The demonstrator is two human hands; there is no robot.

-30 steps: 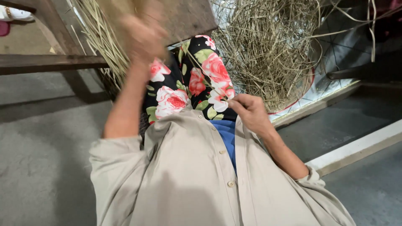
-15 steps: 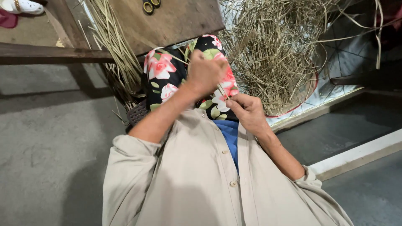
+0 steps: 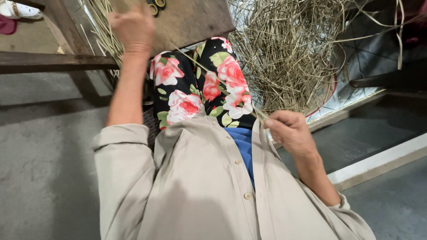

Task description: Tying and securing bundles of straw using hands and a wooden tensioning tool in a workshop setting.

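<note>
Far off to the left of the raised left hand [image 3: 132, 27], a pale sandal [image 3: 20, 10] is lying on the floor beyond a dark wooden beam [image 3: 49, 62]. The left hand itself is lifting high over the wooden worktop [image 3: 187, 20], its fingers [image 3: 120, 20] curling shut into a loose fist; they seem to be pinching the far end of a thin straw strand [image 3: 209, 73], though the grip itself is hidden behind the knuckles. Just beside those fingers, a bundle of long pale stalks [image 3: 104, 31] is leaning against the worktop's edge, and a little to their right a pair of scissors [image 3: 155, 6] is resting on the board. The strand is running taut and slanting down from the left hand, crossing above the flowered trousers [image 3: 195, 89], to the right hand [image 3: 289, 131]. There the fingers [image 3: 278, 124] are closing tightly on the strand's near end, thumb pressing against forefinger, just over the beige shirt [image 3: 200, 186]. Beyond the right fingers, a big tangled heap of dry straw [image 3: 289, 53] is sitting on a pale sheet [image 3: 347, 95], near but not touching the hand.
</note>
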